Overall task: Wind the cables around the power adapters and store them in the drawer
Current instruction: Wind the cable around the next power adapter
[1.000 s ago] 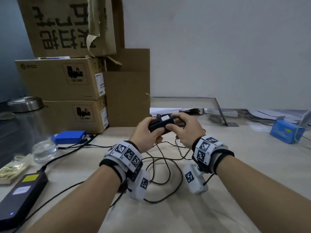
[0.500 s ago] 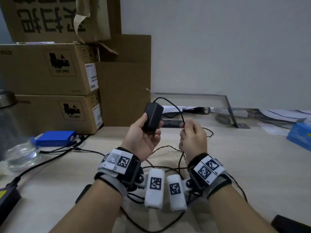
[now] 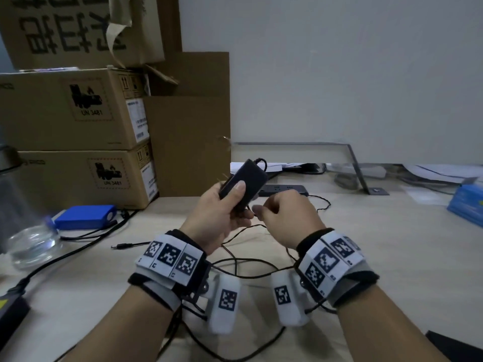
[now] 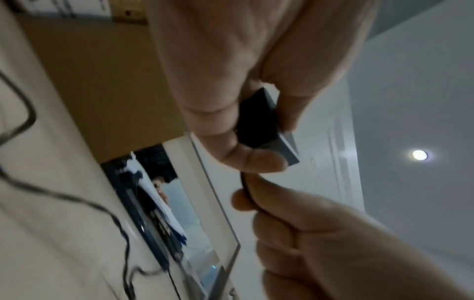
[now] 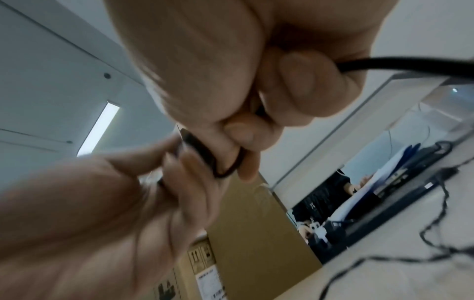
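My left hand [image 3: 222, 210] grips a black power adapter [image 3: 248, 178] above the desk, tilted, with its metal prongs toward the boxes. The left wrist view shows the adapter [image 4: 259, 121] between thumb and fingers. My right hand [image 3: 285, 212] pinches the thin black cable [image 5: 400, 63] just below the adapter; the cable [image 3: 245, 270] trails down in loose loops on the desk between my wrists. Its barrel plug [image 3: 122, 246] lies on the desk to the left. No drawer is in view.
Stacked cardboard boxes [image 3: 73, 108] stand at the back left. A blue box [image 3: 83, 216], a glass jar [image 3: 28, 241] and other black cables lie left. A black power strip [image 3: 285, 189] and a metal bracket [image 3: 358, 168] sit behind my hands. A blue pack [image 3: 467, 205] lies right.
My left hand has tilted the adapter toward the right. My right hand has come in under the adapter, holding the cable. The view has shifted slightly.
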